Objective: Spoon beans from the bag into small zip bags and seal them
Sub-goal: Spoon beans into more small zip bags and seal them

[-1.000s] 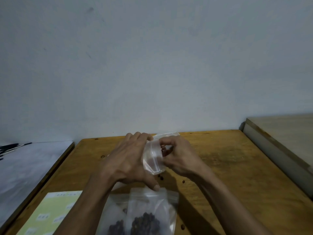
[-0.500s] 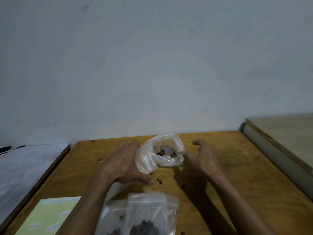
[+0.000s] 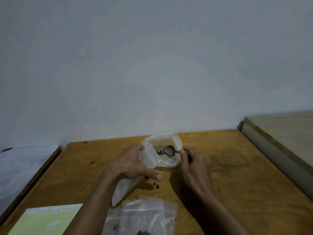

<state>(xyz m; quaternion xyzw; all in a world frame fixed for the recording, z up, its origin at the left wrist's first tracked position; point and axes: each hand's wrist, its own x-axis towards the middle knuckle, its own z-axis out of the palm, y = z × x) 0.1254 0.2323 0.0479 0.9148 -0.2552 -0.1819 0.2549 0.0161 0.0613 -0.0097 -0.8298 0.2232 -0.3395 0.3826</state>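
A clear plastic bag (image 3: 162,150) sits open-mouthed at the far middle of the wooden tabletop (image 3: 237,167), a few brown beans (image 3: 159,151) visible inside beside the bowl of a metal spoon (image 3: 169,150). The left hand (image 3: 133,162) grips the bag's left edge together with a small folded zip bag (image 3: 149,158), thumb stretched toward the camera. The right hand (image 3: 193,164) curls its fingers around the spoon's handle at the bag's right rim, though the handle itself is mostly hidden. Two loose beans (image 3: 156,184) lie on the wood just below the left thumb. Nearer the camera, a stack of zip bags (image 3: 144,216) holds dark beans, with a pale green label sheet (image 3: 47,219) to its left.
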